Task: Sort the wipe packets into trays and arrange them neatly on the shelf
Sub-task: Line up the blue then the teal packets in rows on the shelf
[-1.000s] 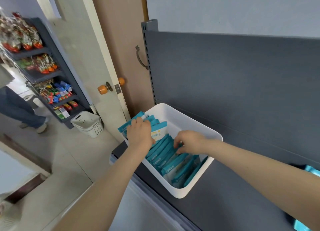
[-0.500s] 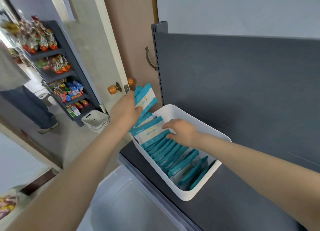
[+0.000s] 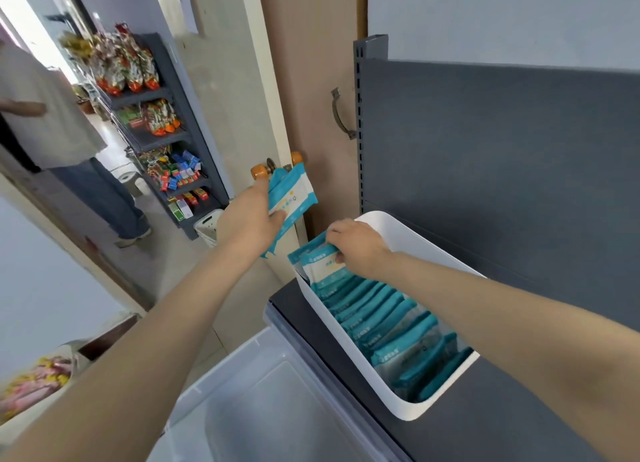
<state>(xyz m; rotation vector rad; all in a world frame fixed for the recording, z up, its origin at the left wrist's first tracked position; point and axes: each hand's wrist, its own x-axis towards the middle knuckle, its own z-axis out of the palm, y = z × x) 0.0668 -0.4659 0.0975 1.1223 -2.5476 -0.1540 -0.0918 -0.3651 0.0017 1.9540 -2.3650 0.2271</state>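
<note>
Grip, your left hand [image 3: 252, 215]: closed round several spare packets [image 3: 293, 192], held up beside the tray [image 3: 410, 226]. Your right hand [image 3: 358, 248]: fingers curled over the filed packets [image 3: 323, 266], probably parting a slot. Tray on shelf [image 3: 485, 437].

Visible body: bare left hand [image 3: 252, 215] and bare right hand [image 3: 360, 250], continuing behind the wrists into an uncovered left forearm [image 3: 166, 323] and right forearm [image 3: 502, 316].

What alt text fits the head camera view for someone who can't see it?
A person's left hand holds teal wipe packets beside a white tray on a grey shelf, while the right hand grips the far end of the tray's packet row.
</note>
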